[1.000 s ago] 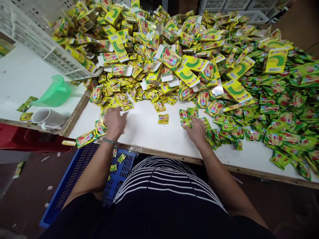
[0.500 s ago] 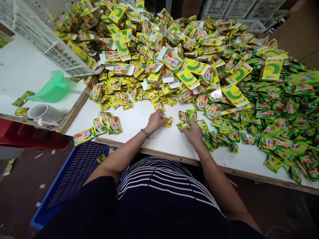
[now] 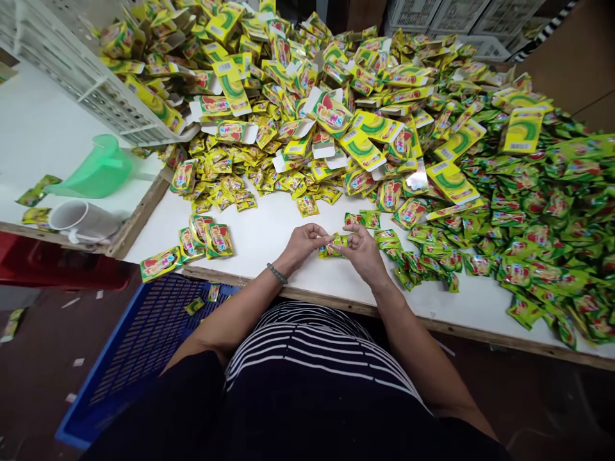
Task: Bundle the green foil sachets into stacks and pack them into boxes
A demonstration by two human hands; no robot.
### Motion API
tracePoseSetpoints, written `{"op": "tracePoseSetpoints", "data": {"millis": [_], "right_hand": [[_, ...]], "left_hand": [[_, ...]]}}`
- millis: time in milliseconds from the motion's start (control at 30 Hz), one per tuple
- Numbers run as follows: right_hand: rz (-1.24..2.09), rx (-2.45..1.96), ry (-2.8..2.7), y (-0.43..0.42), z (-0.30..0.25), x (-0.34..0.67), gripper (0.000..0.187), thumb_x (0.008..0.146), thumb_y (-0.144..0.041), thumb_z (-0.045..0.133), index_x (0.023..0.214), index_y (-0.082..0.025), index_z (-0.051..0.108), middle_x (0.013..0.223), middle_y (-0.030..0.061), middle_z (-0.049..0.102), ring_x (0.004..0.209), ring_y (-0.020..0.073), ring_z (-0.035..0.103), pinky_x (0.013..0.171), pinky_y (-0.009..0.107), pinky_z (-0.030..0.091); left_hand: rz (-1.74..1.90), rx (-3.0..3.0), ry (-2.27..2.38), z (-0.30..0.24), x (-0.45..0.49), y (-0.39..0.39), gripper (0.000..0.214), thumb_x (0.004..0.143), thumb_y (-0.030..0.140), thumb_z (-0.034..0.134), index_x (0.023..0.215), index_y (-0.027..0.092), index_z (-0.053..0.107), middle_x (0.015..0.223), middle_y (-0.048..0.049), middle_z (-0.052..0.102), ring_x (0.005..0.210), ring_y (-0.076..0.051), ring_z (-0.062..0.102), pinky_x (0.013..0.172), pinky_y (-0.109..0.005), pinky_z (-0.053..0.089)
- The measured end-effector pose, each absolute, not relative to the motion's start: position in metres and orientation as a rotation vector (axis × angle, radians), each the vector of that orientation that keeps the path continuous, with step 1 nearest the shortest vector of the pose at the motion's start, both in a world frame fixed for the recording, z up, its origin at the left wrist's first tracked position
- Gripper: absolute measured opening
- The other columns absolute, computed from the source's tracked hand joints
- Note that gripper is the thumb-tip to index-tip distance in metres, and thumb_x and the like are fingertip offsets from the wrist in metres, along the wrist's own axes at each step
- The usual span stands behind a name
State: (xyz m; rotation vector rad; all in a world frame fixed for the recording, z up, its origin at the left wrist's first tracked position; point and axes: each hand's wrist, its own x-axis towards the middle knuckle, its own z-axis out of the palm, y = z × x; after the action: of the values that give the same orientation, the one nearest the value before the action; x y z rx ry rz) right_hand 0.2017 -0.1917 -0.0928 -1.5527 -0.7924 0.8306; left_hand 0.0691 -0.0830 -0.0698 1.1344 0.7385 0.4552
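Observation:
My left hand point(image 3: 302, 246), with a beaded bracelet on its wrist, pinches a small yellow candy packet point(image 3: 327, 251). Close against it, my right hand point(image 3: 366, 257) has its fingers on a green candy packet point(image 3: 342, 241). The two packets lie together between my fingertips, low over the white tabletop point(image 3: 269, 237), and the fingers partly hide them. Beyond my hands are loose green packets point(image 3: 372, 219) and a single yellow packet point(image 3: 307, 205). Several filled-looking small boxes point(image 3: 219, 240) lie to the left of my left hand.
Open yellow boxes point(image 3: 331, 115) are heaped at the back, above loose yellow packets point(image 3: 225, 192). Green packets point(image 3: 528, 218) cover the right side. At left are a white crate point(image 3: 100, 89), a green scoop point(image 3: 103, 169) and a white mug point(image 3: 84, 218). A blue crate point(image 3: 125, 346) stands below.
My right hand has moved left with a green packet, away from the green packets on the table. My left hand has come slightly nearer me, and both hands now meet.

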Motion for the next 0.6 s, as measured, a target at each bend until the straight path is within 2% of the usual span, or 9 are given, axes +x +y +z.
{"op": "tracePoseSetpoints", "data": {"millis": [167, 267, 367, 467, 533, 600], "right_hand": [[0.941, -1.524, -0.631, -0.193, -0.086, 0.198, 0.055, 0.061, -0.049, 0.080, 0.104, -0.020, 0.061, 0.080, 0.0003, 0.069, 0.074, 0.0174, 0.066, 0.069, 0.032, 0.055], [1.059, -1.488, -0.667, -0.195, -0.087, 0.197, 0.049, 0.064, -0.052, 0.079, 0.097, -0.018, 0.066, 0.082, 0.0040, 0.073, 0.076, 0.0204, 0.069, 0.069, 0.035, 0.057], [0.974, -1.489, -0.628, -0.198, -0.093, 0.197, 0.046, 0.062, -0.050, 0.081, 0.091, -0.018, 0.067, 0.082, 0.0043, 0.074, 0.075, 0.0208, 0.070, 0.074, 0.037, 0.058], [0.866, -1.522, -0.598, -0.201, -0.102, 0.199, 0.045, 0.062, -0.051, 0.080, 0.089, -0.019, 0.064, 0.082, 0.0045, 0.074, 0.075, 0.0211, 0.069, 0.075, 0.039, 0.058], [0.808, -1.539, -0.623, -0.200, -0.108, 0.199, 0.044, 0.065, -0.052, 0.077, 0.091, -0.020, 0.062, 0.082, 0.0044, 0.074, 0.075, 0.0210, 0.068, 0.072, 0.038, 0.057], [0.747, -1.605, -0.693, -0.199, -0.112, 0.198, 0.043, 0.068, -0.053, 0.073, 0.096, -0.021, 0.063, 0.080, 0.0034, 0.072, 0.072, 0.0211, 0.067, 0.069, 0.037, 0.056]], "left_hand": [[0.514, 1.227, 0.759, -0.075, 0.075, -0.082, 0.041, 0.056, 0.042, 0.086, 0.070, 0.014, 0.059, 0.060, 0.0017, 0.061, 0.054, -0.008, 0.052, 0.056, -0.025, 0.042], [0.428, 1.386, 0.725, -0.073, 0.078, -0.079, 0.036, 0.063, 0.044, 0.082, 0.070, 0.017, 0.059, 0.060, -0.0004, 0.062, 0.054, -0.012, 0.055, 0.055, -0.028, 0.044], [0.438, 1.621, 0.798, -0.055, 0.080, -0.063, 0.027, 0.069, 0.039, 0.079, 0.071, 0.020, 0.060, 0.063, -0.0031, 0.065, 0.060, -0.018, 0.060, 0.060, -0.033, 0.048], [0.659, 1.880, 1.049, -0.025, 0.084, -0.030, 0.019, 0.079, 0.032, 0.070, 0.090, 0.019, 0.062, 0.091, -0.0096, 0.070, 0.089, -0.026, 0.065, 0.080, -0.041, 0.049], [0.798, 2.111, 1.197, -0.008, 0.090, -0.003, 0.027, 0.082, 0.026, 0.066, 0.107, 0.016, 0.060, 0.113, -0.0145, 0.065, 0.111, -0.030, 0.058, 0.094, -0.043, 0.044], [0.813, 2.395, 1.263, 0.002, 0.098, 0.021, 0.042, 0.081, 0.022, 0.067, 0.120, 0.013, 0.056, 0.124, -0.0174, 0.060, 0.120, -0.032, 0.052, 0.099, -0.042, 0.040]]}}
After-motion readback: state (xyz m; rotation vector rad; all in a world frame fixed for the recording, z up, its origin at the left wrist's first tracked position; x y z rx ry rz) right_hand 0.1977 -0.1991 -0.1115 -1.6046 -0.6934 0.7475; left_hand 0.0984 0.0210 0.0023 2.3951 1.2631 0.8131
